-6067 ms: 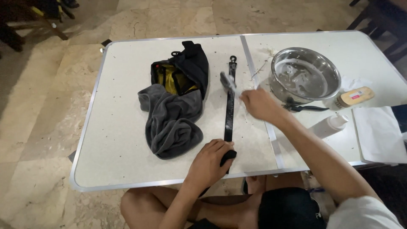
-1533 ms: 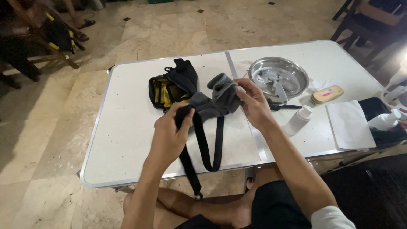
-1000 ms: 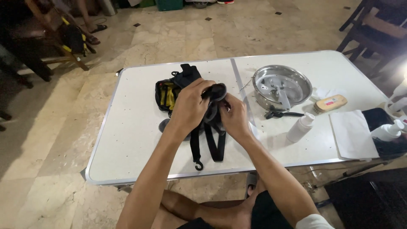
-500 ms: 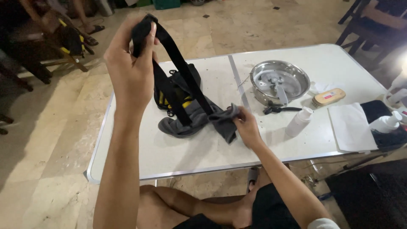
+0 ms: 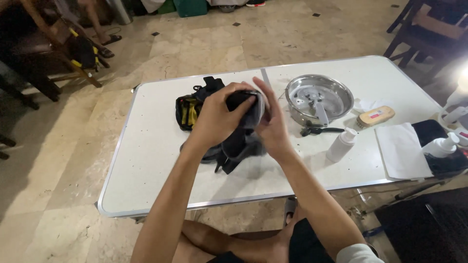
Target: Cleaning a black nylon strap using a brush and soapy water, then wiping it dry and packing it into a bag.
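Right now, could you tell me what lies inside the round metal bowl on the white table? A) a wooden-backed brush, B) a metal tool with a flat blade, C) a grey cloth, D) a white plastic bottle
B: the metal bowl holds a flat-bladed metal tool, while the white bottle and the wooden-backed brush sit outside it on the table, and the grey cloth is under the person's hands.
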